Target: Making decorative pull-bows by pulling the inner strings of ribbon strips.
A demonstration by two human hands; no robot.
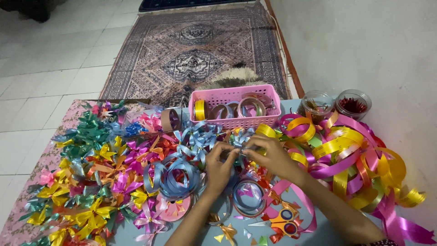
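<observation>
In the middle of the frame, the left hand [220, 165] and the right hand [271, 156] meet, fingers pinched shut on a small piece of light blue ribbon [242, 150] held between them just above the desk [318, 234]. Right under the hands lie loops of blue ribbon [175, 177] and orange scissors [283, 223] (near the bottom edge). A pink basket [235, 105] with ribbon rolls sits behind, a pile of finished bows [91, 173] fills the left, and loose pink and yellow ribbon [350, 155] fills the right.
</observation>
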